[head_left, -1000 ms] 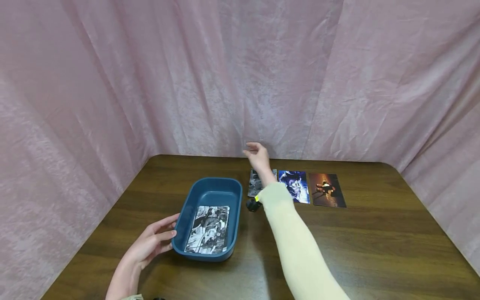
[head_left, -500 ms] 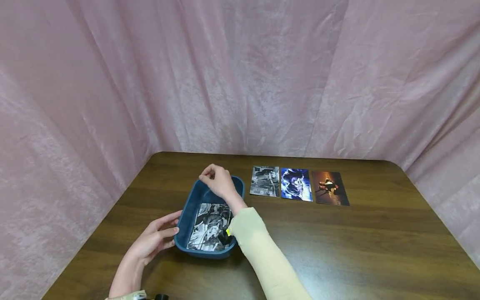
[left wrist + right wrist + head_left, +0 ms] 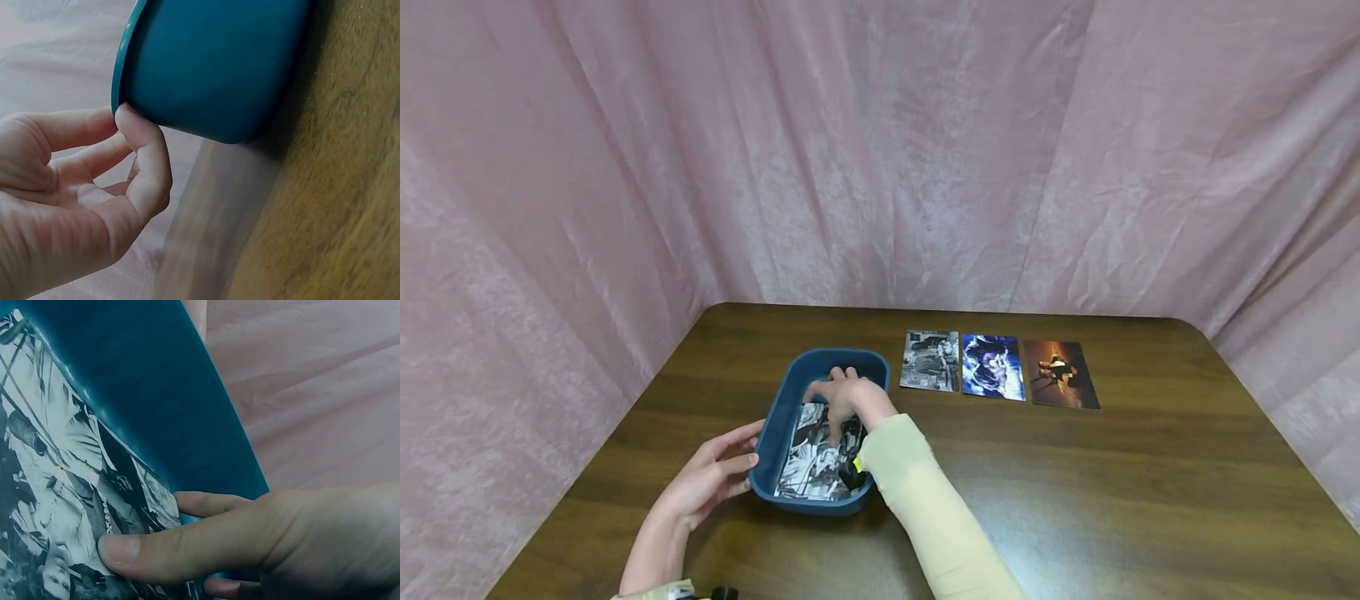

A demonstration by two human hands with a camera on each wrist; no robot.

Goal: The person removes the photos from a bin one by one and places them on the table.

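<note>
Dark wooden table (image 3: 1075, 483) (rounded far corners). On it: blue tray (image 3: 790, 392) at left; three photo cards in a row at the far edge: black-and-white (image 3: 930, 361), blue (image 3: 992, 367), orange-dark (image 3: 1061, 374).

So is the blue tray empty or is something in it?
Not empty: a black-and-white photo lies flat in the tray, with the right hand on it.

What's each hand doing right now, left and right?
Left hand: open, fingertips touching the blue tray outside wall.
Right hand: inside the tray, thumb and fingers pinching the black-and-white photo.
</note>
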